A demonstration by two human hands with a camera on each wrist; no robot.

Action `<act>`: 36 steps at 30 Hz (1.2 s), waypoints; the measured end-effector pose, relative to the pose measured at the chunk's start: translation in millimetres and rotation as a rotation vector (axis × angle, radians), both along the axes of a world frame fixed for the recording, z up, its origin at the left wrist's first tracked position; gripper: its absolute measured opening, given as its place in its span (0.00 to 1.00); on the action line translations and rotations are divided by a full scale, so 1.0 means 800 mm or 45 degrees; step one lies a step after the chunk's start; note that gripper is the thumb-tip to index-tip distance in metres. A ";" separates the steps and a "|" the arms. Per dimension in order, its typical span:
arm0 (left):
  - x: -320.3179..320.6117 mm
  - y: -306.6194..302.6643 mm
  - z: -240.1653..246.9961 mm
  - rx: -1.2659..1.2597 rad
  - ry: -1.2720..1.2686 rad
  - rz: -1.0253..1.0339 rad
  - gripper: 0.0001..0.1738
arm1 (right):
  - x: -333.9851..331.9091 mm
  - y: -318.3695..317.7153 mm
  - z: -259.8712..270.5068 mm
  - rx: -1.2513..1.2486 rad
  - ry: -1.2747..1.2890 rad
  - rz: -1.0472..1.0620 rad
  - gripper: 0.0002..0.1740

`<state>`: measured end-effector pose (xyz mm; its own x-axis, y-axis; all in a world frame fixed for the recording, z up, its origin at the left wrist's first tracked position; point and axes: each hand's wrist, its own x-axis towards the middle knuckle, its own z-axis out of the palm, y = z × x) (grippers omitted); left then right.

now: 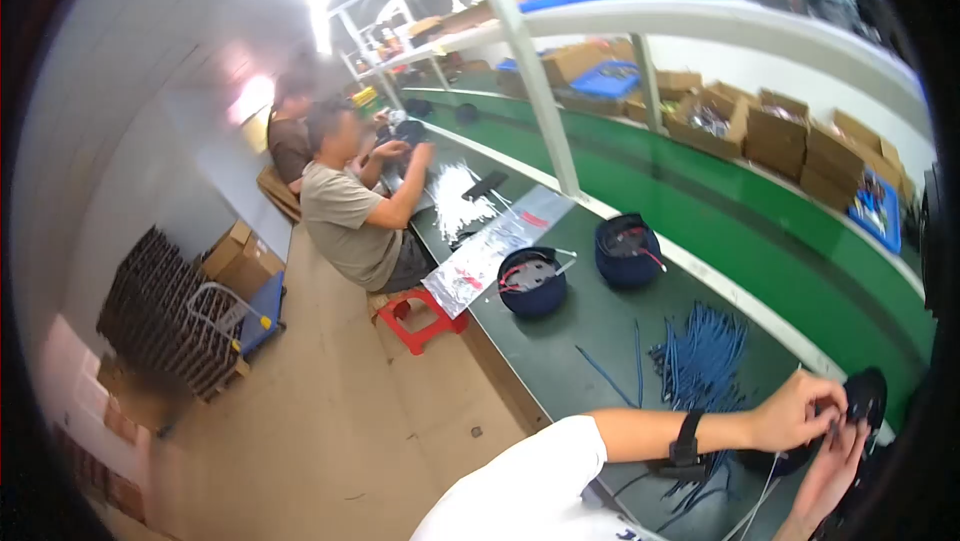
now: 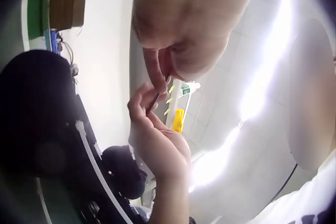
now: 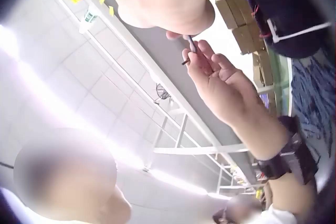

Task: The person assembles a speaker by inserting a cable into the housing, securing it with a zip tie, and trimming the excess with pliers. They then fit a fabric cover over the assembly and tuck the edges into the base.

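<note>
My left hand (image 1: 800, 411) and right hand (image 1: 835, 466) meet at the right edge of the head view. Between their fingertips is a thin, dark, narrow piece (image 3: 192, 44). Thumb and fingers of the left hand pinch it in the right wrist view, and its dark end sticks out past them. In the left wrist view the right hand's fingers pinch the same dark piece (image 2: 153, 102); its exact kind I cannot tell. Just behind the hands sits a dark cap-like shell (image 1: 866, 396). A white cord (image 1: 765, 496) hangs below them.
Loose blue strips (image 1: 700, 356) lie piled left of my hands on the green table (image 1: 570, 341). Two navy caps with inner liners, a nearer cap (image 1: 533, 286) and a farther cap (image 1: 628, 251), stand beyond. A white shelf post (image 1: 525, 71) rises behind; a seated person (image 1: 350, 206) works farther along.
</note>
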<state>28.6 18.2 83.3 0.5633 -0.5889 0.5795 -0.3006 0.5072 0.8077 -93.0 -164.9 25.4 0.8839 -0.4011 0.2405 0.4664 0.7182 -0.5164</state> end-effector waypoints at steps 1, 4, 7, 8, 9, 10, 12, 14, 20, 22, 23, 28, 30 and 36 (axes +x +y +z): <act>0.001 -0.001 -0.002 0.026 -0.040 0.007 0.03 | 0.000 -0.016 -0.001 -0.208 -0.427 0.393 0.22; 0.006 0.008 0.011 0.209 0.273 -0.261 0.04 | -0.026 0.038 0.048 0.059 -0.001 -0.007 0.22; 0.013 0.004 -0.008 0.231 0.103 -0.204 0.06 | -0.021 0.041 0.015 -0.403 -0.042 -0.397 0.15; 0.016 -0.007 -0.025 0.129 -0.027 -0.093 0.07 | -0.023 0.009 -0.007 -0.260 0.176 -0.257 0.18; 0.015 -0.014 -0.036 0.032 -0.153 0.013 0.08 | -0.020 0.065 0.041 -0.430 0.367 -0.530 0.20; 0.010 0.002 -0.015 0.261 0.048 -0.107 0.08 | -0.021 0.079 0.052 -0.642 0.559 -0.621 0.20; 0.008 0.000 -0.016 0.246 0.032 -0.127 0.07 | -0.023 0.093 0.060 -0.962 0.777 -0.760 0.21; 0.006 0.002 -0.015 0.271 -0.015 -0.130 0.05 | -0.022 0.103 0.057 -1.178 0.824 -0.865 0.22; 0.009 0.000 -0.032 0.224 -0.150 -0.060 0.06 | -0.031 0.090 0.040 -1.387 0.951 -0.994 0.24; 0.010 0.005 -0.023 0.178 -0.207 -0.019 0.05 | -0.027 0.086 0.028 -1.422 0.932 -0.974 0.23; 0.010 0.008 -0.018 0.147 -0.236 0.002 0.05 | -0.021 0.064 -0.008 -1.376 0.842 -0.971 0.22; 0.008 0.007 -0.020 0.224 -0.063 -0.022 0.05 | -0.027 0.034 -0.055 -1.159 0.697 -1.034 0.14; 0.006 0.008 -0.018 0.235 0.004 -0.023 0.05 | -0.031 0.034 -0.049 -1.293 0.718 -0.941 0.13; 0.010 0.007 -0.021 0.203 -0.010 -0.020 0.04 | -0.031 0.042 -0.045 -1.331 0.646 -0.826 0.07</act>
